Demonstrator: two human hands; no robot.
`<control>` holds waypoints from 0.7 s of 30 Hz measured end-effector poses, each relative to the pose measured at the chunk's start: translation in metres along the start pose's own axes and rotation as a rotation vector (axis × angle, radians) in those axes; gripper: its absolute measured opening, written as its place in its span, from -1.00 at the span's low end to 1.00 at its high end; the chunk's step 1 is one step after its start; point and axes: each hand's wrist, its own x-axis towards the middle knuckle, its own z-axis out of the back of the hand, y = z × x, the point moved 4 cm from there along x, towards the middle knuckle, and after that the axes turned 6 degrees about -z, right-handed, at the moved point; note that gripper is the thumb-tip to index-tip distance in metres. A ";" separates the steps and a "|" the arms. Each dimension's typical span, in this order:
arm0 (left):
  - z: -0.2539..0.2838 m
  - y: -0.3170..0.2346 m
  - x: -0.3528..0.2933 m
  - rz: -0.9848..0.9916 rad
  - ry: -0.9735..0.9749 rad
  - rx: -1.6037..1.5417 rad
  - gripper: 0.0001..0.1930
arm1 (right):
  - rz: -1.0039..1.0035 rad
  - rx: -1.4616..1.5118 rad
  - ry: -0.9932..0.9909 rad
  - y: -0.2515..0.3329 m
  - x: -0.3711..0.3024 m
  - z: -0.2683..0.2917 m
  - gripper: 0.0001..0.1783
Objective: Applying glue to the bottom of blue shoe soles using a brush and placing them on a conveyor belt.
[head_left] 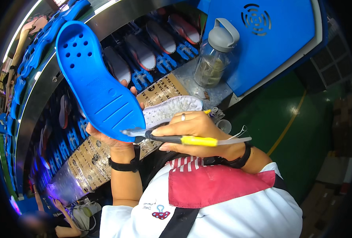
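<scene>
My left hand [111, 141] grips a bright blue shoe sole [104, 91] from behind, holding it tilted up with its wide end toward me. Fingertips show at the sole's right edge. Several round holes pierce its far end, and grooves cross the near part. My right hand [198, 125] is closed around a brush [200, 141] with a black and yellow handle. The pale brush tip lies at the sole's near end and seems to touch it. Just beyond my right hand, a white sole-shaped piece [172, 108] with a lumpy surface rests by the cardboard.
A clear bottle [211, 65] with a grey lid stands on a metal ledge beside a blue machine housing [259, 43]. Printed cardboard [82, 162] covers the near bench. Behind it, shoes [142, 51] sit on a rack with blue holders. Blue soles [49, 33] line the upper shelf. Another person's arm [67, 218] shows lower left.
</scene>
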 end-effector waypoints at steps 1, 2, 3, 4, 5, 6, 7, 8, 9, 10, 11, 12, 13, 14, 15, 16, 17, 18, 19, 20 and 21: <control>-0.001 -0.001 0.000 -0.024 0.011 0.037 0.06 | -0.041 -0.015 0.021 -0.001 0.000 -0.001 -0.68; -0.002 -0.001 0.000 -0.012 0.004 0.048 0.07 | -0.006 0.041 0.082 0.000 -0.001 -0.004 -0.68; -0.002 0.000 -0.001 -0.003 -0.001 0.040 0.07 | -0.018 0.069 0.190 0.000 -0.002 -0.007 -0.68; -0.004 0.002 -0.001 0.023 0.003 0.030 0.06 | 0.003 0.097 0.205 0.001 -0.002 -0.008 -0.68; -0.005 0.003 -0.001 0.051 0.003 0.021 0.06 | -0.004 0.107 0.186 0.000 -0.003 -0.006 -0.68; -0.006 0.002 -0.002 0.055 -0.002 0.021 0.06 | 0.006 0.160 0.156 0.001 -0.005 -0.003 -0.67; -0.007 0.001 -0.002 0.056 0.013 0.026 0.07 | 0.026 0.214 0.137 0.000 -0.005 -0.001 -0.66; -0.009 -0.001 -0.001 0.058 0.026 0.032 0.08 | 0.000 0.095 0.052 -0.001 -0.007 0.005 -0.64; -0.009 -0.004 -0.001 0.058 0.021 0.033 0.08 | 0.032 -0.039 -0.027 -0.002 -0.007 0.007 -0.64; -0.010 -0.007 -0.001 0.071 0.023 0.109 0.11 | 0.027 -0.076 0.013 -0.003 -0.007 0.007 -0.66; -0.010 -0.009 0.000 0.085 0.027 0.184 0.14 | 0.014 -0.094 0.036 -0.004 -0.008 0.006 -0.67; -0.010 -0.010 0.000 0.088 0.023 0.186 0.14 | 0.031 -0.115 0.116 -0.003 -0.010 0.004 -0.70; -0.010 -0.011 0.000 0.127 0.011 0.237 0.16 | 0.057 -0.141 0.205 -0.002 -0.012 0.001 -0.72; -0.010 -0.010 -0.001 0.166 -0.002 0.288 0.18 | 0.050 -0.161 0.258 -0.002 -0.015 0.001 -0.74; -0.011 -0.010 -0.001 0.169 -0.006 0.289 0.18 | 0.038 -0.151 0.244 -0.001 -0.016 0.005 -0.74; -0.013 -0.008 -0.001 0.190 0.017 0.278 0.17 | 0.050 -0.135 0.314 0.000 -0.019 0.005 -0.75; -0.017 -0.006 -0.001 0.220 0.059 0.267 0.17 | 0.082 -0.129 0.376 0.001 -0.020 0.005 -0.75; -0.020 -0.006 -0.002 0.214 0.042 0.268 0.17 | 0.086 -0.108 0.359 0.002 -0.020 0.006 -0.78; -0.020 -0.004 -0.003 0.256 -0.017 0.350 0.11 | 0.065 -0.109 0.365 0.001 -0.020 0.006 -0.78; -0.020 -0.002 -0.005 0.296 -0.072 0.430 0.07 | 0.088 -0.099 0.230 0.002 -0.018 0.009 -0.79; -0.023 0.000 -0.006 0.299 -0.074 0.428 0.07 | 0.103 -0.091 0.099 0.002 -0.016 0.011 -0.79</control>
